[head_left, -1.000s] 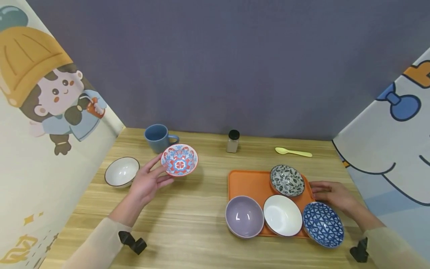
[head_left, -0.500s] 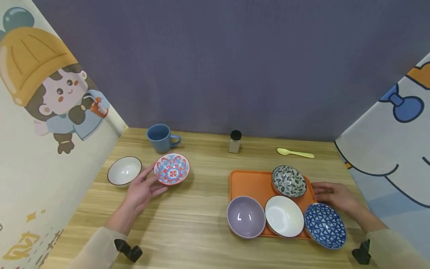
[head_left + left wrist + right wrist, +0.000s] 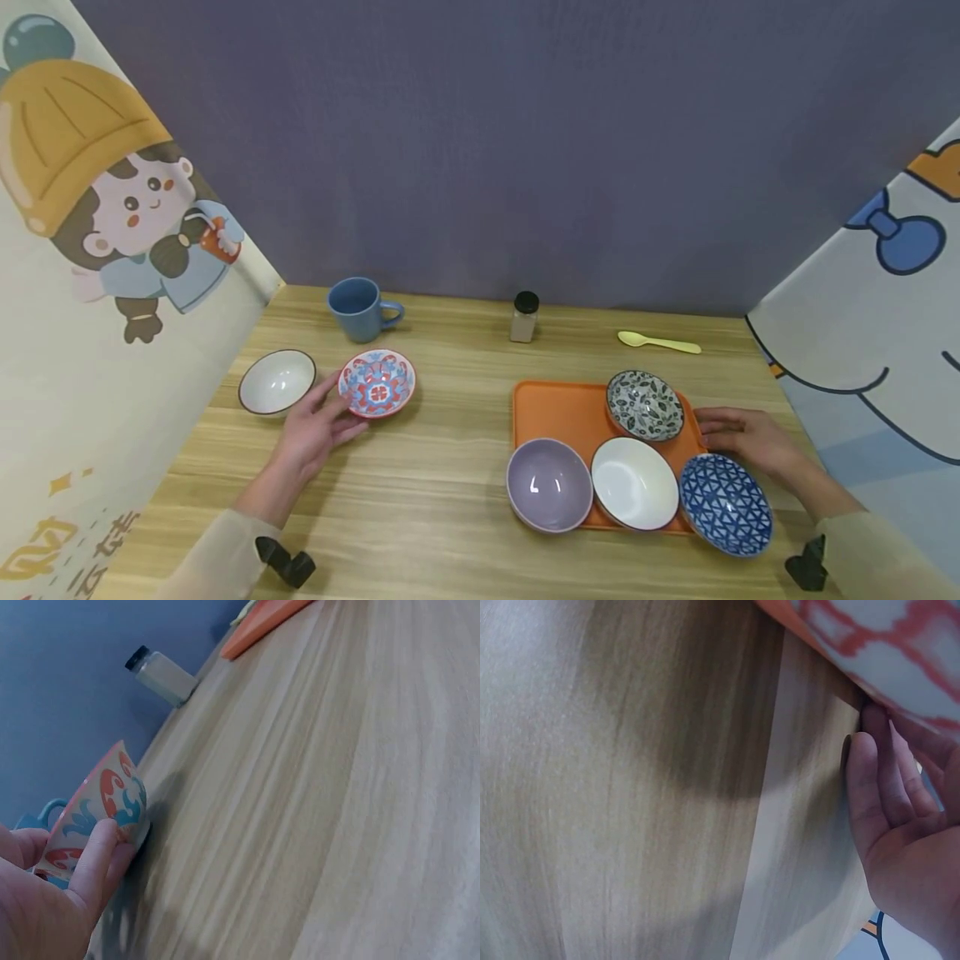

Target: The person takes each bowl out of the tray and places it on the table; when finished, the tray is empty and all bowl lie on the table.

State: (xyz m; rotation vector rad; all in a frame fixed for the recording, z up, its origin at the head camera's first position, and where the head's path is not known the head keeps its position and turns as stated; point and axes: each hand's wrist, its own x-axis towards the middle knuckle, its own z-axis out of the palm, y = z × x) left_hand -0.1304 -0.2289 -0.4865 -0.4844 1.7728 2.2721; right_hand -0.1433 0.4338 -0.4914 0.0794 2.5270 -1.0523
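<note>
Fingers (image 3: 93, 862) of the left hand (image 3: 309, 433) hold a red-and-blue bowl (image 3: 377, 383).

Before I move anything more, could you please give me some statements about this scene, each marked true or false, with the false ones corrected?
1. The left hand holds the red-and-blue patterned bowl. True.
2. The right hand holds the yellow spoon. False: the right hand is at the edge of the orange tray, and the yellow spoon lies on the table beyond.
3. The small jar has a black lid. True.
4. The blue mug lies on its side. False: the blue mug stands upright.
5. The blue-and-white bowl is nearer the right hand than the left. True.
</note>
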